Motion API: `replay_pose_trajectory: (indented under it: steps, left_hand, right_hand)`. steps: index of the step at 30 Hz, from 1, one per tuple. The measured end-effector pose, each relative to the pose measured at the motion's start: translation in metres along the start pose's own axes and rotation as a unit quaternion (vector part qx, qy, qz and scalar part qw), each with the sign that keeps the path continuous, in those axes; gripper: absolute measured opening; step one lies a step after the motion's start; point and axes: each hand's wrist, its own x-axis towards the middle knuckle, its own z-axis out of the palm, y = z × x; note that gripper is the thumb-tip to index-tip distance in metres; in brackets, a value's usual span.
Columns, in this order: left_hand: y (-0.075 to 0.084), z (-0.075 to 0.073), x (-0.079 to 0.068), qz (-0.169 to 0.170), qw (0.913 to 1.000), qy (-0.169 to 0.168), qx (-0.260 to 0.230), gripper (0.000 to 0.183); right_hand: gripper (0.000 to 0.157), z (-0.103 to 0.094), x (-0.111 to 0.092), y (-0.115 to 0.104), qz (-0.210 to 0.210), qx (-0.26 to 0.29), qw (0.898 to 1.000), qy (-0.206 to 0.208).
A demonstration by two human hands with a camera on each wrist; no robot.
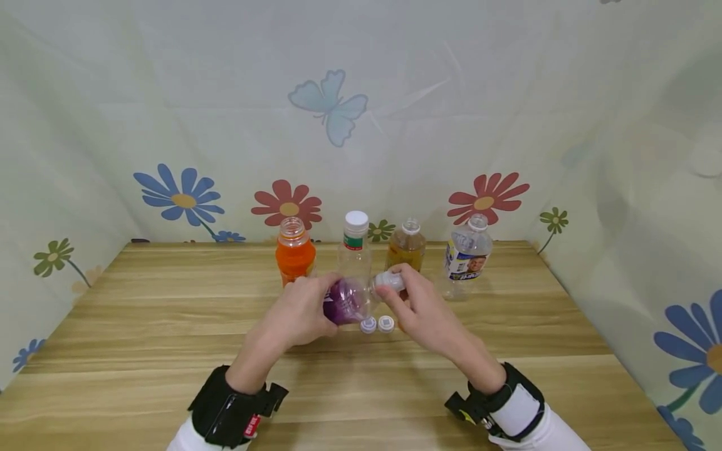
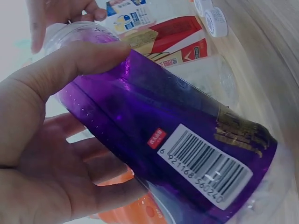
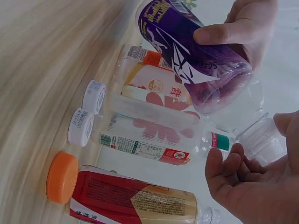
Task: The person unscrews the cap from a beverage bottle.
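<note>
My left hand (image 1: pixel 304 307) grips a purple-labelled plastic bottle (image 1: pixel 344 304) around its body, thumb on one side and fingers on the other. The bottle is tilted, its neck toward the right. At that end my right hand (image 1: pixel 425 313) pinches a translucent whitish cap (image 1: pixel 390 282) between thumb and fingers. In the left wrist view the purple label (image 2: pixel 140 107) shows a barcode. The right wrist view shows the clear cap (image 3: pixel 264 140) at the bottle's mouth, partly covered by the thumb and fingers.
Behind the hands stand an uncapped orange bottle (image 1: pixel 296 254), a clear bottle with a white cap (image 1: pixel 356 219), an uncapped amber bottle (image 1: pixel 405 247) and an uncapped clear bottle (image 1: pixel 468 257). Two white caps (image 1: pixel 368 324) and an orange cap (image 3: pixel 62 177) lie on the wooden table (image 1: pixel 169 313).
</note>
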Motion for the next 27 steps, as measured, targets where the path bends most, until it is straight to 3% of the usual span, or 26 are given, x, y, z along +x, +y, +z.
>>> replay_pose_trajectory:
  steps: [14, 27]
  left_hand:
    - [-0.0014, -0.0014, -0.0029, -0.007, 0.9997, -0.001, 0.022, 0.076]
    - [-0.0017, -0.0038, -0.0031, 0.006, 0.9992, 0.028, 0.027, 0.067]
  right_hand:
    - [0.031, -0.0017, -0.0013, -0.0003, -0.003, -0.009, 0.999, -0.037]
    - [0.034, -0.0024, -0.0008, 0.0002, -0.029, 0.01, 0.999, -0.041]
